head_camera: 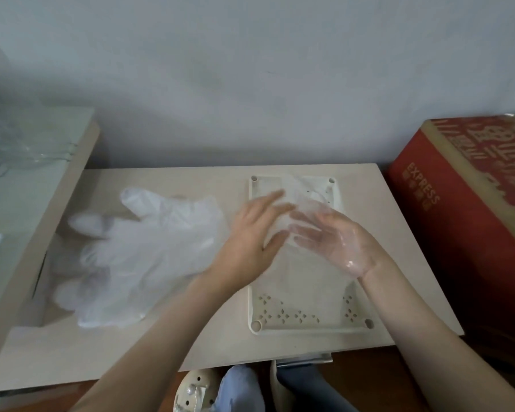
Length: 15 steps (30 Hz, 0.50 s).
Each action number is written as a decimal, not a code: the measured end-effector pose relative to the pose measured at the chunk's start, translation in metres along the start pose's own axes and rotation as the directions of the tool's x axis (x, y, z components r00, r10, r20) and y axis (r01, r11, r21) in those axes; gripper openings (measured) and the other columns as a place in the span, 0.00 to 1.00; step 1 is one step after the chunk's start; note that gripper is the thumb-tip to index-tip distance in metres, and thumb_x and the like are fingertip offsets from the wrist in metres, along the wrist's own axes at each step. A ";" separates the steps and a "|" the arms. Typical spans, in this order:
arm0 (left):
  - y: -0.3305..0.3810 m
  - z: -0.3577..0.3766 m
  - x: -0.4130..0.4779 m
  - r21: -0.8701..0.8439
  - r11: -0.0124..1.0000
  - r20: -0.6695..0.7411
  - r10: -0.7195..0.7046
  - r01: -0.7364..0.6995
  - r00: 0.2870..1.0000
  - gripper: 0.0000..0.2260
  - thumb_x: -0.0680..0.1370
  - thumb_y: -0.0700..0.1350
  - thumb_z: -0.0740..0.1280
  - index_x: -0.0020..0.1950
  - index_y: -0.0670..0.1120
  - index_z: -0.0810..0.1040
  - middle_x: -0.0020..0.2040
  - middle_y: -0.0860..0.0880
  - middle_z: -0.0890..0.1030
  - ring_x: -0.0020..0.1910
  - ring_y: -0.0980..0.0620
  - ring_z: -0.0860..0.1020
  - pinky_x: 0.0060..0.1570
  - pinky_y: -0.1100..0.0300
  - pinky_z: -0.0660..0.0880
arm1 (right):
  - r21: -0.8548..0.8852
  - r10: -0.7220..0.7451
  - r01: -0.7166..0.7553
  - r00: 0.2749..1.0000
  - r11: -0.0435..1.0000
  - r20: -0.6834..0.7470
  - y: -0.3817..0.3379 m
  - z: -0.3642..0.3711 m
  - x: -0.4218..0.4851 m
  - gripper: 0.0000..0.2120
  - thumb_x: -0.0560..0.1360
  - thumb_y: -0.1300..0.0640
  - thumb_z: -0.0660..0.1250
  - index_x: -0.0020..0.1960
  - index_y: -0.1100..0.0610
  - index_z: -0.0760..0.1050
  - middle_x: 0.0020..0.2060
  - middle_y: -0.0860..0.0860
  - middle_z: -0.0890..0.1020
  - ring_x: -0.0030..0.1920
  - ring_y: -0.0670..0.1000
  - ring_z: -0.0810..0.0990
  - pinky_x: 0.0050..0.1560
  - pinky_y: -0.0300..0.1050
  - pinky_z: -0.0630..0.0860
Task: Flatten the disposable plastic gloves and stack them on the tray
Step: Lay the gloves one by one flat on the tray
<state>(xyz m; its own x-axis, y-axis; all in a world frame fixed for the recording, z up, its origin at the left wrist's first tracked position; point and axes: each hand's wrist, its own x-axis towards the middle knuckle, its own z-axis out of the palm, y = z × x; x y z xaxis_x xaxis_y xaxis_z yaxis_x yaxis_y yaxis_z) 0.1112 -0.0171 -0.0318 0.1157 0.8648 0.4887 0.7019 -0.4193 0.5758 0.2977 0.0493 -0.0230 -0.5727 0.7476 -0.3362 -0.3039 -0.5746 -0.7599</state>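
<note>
Flanking tray (309, 328): gloves (149, 248) L, box (458, 227) R.

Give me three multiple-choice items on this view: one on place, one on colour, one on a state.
1. Where does the glove pile lie?
A) left of the tray
B) in the tray
C) right of the tray

2. What colour is the box?
A) blue
B) red
C) green

3. How are the left hand and right hand held?
A) as fists
B) fingers straight, over the tray
C) hanging off the table edge

Answers:
1 A: the glove pile lies off the tray's left edge.
2 B: its sides are red.
3 B: both hands' fingers stretch out above the tray.
</note>
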 end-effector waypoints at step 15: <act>0.002 0.013 0.028 -0.596 0.327 0.193 -0.828 0.734 0.526 0.05 0.79 0.41 0.64 0.44 0.42 0.76 0.37 0.49 0.79 0.30 0.54 0.76 0.29 0.63 0.75 | 0.003 0.090 -0.092 0.982 0.996 0.167 -0.002 -0.019 0.014 0.38 0.69 0.48 0.76 0.74 0.54 0.64 0.68 0.58 0.74 0.63 0.63 0.76 0.57 0.61 0.76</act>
<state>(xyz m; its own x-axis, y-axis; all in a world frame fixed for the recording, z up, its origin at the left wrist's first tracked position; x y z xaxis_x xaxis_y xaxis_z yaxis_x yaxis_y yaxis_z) 0.1252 0.0101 -0.0259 -0.3848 0.8555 -0.3466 -0.1046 0.3327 0.9372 0.3052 0.0672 -0.0367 -0.7169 0.6265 -0.3059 -0.2518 -0.6418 -0.7243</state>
